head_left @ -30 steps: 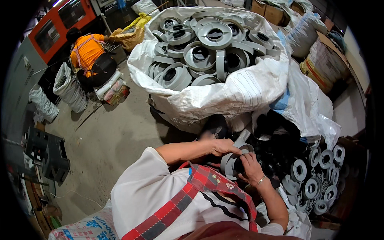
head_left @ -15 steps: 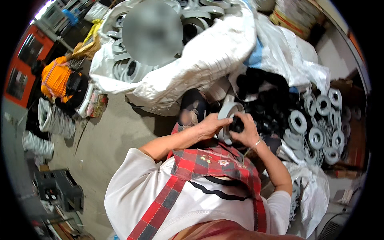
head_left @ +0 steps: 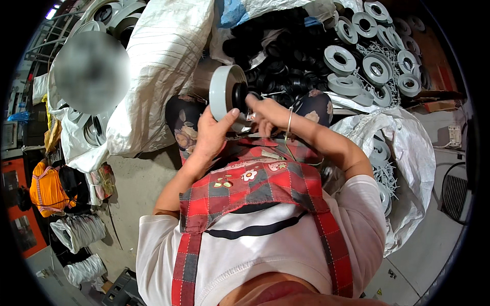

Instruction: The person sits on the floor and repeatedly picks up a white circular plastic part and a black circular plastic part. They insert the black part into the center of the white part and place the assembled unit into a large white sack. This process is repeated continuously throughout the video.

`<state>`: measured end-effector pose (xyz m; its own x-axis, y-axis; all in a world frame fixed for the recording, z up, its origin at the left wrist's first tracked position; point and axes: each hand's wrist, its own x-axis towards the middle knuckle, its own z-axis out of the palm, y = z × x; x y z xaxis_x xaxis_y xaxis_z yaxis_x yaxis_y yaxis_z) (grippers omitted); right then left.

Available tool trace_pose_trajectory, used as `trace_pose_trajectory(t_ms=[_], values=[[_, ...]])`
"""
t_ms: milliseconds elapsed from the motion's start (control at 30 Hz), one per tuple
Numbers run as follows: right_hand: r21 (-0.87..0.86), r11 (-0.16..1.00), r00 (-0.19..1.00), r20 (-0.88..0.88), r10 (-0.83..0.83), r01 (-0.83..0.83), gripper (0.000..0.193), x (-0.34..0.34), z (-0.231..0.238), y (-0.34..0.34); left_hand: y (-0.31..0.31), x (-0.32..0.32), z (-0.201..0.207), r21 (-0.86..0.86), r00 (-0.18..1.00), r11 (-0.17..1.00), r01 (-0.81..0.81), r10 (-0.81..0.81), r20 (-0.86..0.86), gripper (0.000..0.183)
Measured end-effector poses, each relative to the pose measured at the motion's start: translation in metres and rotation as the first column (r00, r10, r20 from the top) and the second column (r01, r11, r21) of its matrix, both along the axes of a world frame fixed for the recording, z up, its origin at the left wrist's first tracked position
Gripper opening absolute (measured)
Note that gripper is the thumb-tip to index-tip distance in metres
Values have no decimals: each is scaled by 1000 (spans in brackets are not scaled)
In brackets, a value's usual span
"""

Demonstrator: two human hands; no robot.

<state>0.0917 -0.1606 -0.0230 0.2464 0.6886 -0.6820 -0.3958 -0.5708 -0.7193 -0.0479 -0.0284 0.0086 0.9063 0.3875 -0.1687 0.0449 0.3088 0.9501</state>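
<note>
My left hand is closed on the edge of a light grey plastic ring, thumb on the near side, holding it upright above my lap. A black round piece sits in the ring's opening. My right hand is beside it with curled, slightly blurred fingers, one digit at the black piece. Something small and shiny shows near these fingers, too unclear to name. Beyond my knees lies a heap of black round pieces. Loose grey rings lie to its right.
A large white woven sack with grey rings stands at the left. Another white sack is by my right elbow, with grey parts in it. Thin grey plastic strips lie among the rings. A person in orange is at the far left.
My view has turned to the right, so the sack and the person now appear further left. The ring is still in my left hand. My right hand has drawn back from the ring's edge.
</note>
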Motion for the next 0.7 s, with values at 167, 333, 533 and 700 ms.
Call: trace_pose_trajectory(t_ms=[167, 333, 533, 700], values=[[516, 857, 992, -117, 50, 18, 62, -1, -25, -6, 3, -2, 29, 469, 989, 871, 145, -135, -55, 36], [208, 932, 547, 837, -12, -298, 61, 59, -17, -28, 106, 37, 124, 910, 923, 154, -385, 38, 383, 32], [-670, 703, 265, 741, 617, 238, 60, 190, -56, -134, 188, 18, 192, 778, 778, -22, -628, -53, 626, 38], [-746, 623, 416, 656, 630, 234, 49, 198, -89, -159, 80, 43, 81, 590, 992, 799, -116, 66, 105, 31]])
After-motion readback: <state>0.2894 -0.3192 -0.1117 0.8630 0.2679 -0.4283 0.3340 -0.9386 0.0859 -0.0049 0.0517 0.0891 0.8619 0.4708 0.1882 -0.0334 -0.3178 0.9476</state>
